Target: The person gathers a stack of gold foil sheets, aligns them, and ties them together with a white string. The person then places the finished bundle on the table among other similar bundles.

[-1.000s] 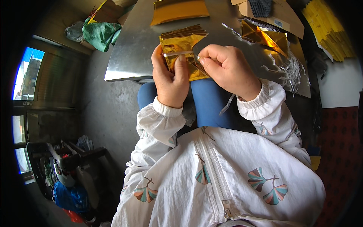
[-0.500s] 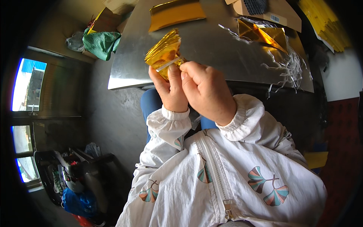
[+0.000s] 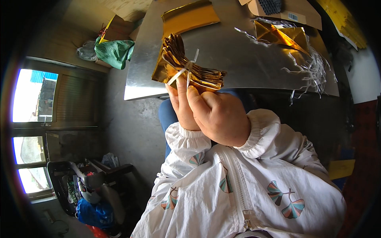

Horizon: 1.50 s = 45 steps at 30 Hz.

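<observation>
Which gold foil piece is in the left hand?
The fanned bundle in the left hand, bound by a white strip; the far piece and the folded piece by the loose strips lie on the table.

The bare left hand (image 3: 187, 114) was raised, fingers (image 3: 181, 90) pointing far; the bare right hand (image 3: 225, 115) curled against it from the right, fingertips (image 3: 192, 91) apparently pinched together.

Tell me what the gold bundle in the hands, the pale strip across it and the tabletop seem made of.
Gold bundle: probably thin metallic-faced paper or foil, glossy, given its bright shine and fine stacked edges.
Pale strip: perhaps plastic, slightly shiny, its loose end standing up; paper remains possible.
Tabletop: likely bare metal, satin, from its grey sheen.
</observation>
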Available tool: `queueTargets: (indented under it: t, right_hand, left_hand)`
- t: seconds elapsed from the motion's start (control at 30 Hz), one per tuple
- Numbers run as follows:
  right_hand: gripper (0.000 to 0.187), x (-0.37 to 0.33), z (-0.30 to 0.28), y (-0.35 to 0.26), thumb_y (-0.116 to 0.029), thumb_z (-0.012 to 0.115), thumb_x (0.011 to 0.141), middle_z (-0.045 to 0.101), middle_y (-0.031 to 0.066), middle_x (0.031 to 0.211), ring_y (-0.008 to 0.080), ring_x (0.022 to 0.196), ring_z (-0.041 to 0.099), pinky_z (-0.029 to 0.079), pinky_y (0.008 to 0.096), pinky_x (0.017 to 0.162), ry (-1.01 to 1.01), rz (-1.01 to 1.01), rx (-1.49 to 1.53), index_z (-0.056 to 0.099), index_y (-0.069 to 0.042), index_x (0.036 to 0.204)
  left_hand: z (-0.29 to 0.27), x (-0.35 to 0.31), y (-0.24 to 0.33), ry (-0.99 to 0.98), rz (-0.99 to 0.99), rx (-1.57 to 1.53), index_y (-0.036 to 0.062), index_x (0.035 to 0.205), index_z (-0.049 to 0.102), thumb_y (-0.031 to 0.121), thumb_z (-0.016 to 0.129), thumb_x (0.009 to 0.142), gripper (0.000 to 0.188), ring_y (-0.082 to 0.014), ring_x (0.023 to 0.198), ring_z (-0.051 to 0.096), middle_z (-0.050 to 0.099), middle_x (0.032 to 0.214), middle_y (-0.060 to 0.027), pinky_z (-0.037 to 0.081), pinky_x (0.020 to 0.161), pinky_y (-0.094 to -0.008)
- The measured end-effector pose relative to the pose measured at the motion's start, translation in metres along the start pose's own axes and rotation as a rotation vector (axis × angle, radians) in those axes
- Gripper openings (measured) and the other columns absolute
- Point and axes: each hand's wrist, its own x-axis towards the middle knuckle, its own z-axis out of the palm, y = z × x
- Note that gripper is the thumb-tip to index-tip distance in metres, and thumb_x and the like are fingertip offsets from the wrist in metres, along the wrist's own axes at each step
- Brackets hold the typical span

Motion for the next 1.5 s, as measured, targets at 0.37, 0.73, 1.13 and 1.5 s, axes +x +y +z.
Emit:
queueTargets:
  t: [0.37, 0.73, 1.13, 1.5]
  right_hand:
    - [0.038, -0.003, -0.002, -0.001, -0.014, 0.056, 0.077, 0.041, 0.0025, 0.070, 0.0125, 0.053, 0.046, 0.042, 0.0245, 0.043, 0.025, -0.117, -0.208, 0.058, 0.003, 0.111]
    - [0.037, -0.005, 0.000, -0.010, -0.013, 0.056, 0.079, 0.042, 0.0027, 0.069, 0.0131, 0.053, 0.046, 0.040, 0.0266, 0.042, 0.051, -0.037, -0.228, 0.058, 0.002, 0.113]
    - [0.038, -0.008, 0.001, -0.010, -0.012, 0.058, 0.077, 0.045, 0.0044, 0.066, 0.0161, 0.051, 0.050, 0.042, 0.0282, 0.043, -0.029, 0.058, -0.148, 0.059, 0.003, 0.112]
    - [0.035, -0.021, 0.017, 0.010, -0.014, 0.055, 0.076, 0.040, 0.0027, 0.067, 0.0147, 0.053, 0.046, 0.041, 0.0275, 0.043, -0.006, -0.096, -0.262, 0.062, -0.001, 0.107]
  left_hand:
    - [0.003, -0.001, 0.008, -0.129, -0.143, -0.223, 0.0079, 0.116, 0.046, 0.028, 0.039, 0.100, 0.027, -0.0104, 0.083, 0.052, 0.054, 0.098, -0.0018, 0.044, 0.073, -0.0230]
    - [0.000, -0.003, 0.008, -0.099, 0.094, 0.181, 0.0047, 0.120, 0.044, 0.020, 0.039, 0.099, 0.026, -0.0143, 0.089, 0.051, 0.052, 0.103, -0.0055, 0.044, 0.079, -0.0244]
    - [-0.007, -0.004, 0.002, -0.083, 0.155, 0.251, 0.0046, 0.124, 0.042, 0.016, 0.043, 0.097, 0.028, -0.0129, 0.091, 0.051, 0.052, 0.107, -0.0062, 0.043, 0.080, -0.0243]
    - [0.003, -0.001, 0.012, -0.100, -0.213, -0.194, 0.0075, 0.111, 0.046, 0.019, 0.042, 0.098, 0.018, -0.0090, 0.082, 0.051, 0.055, 0.097, -0.0020, 0.043, 0.072, -0.0227]
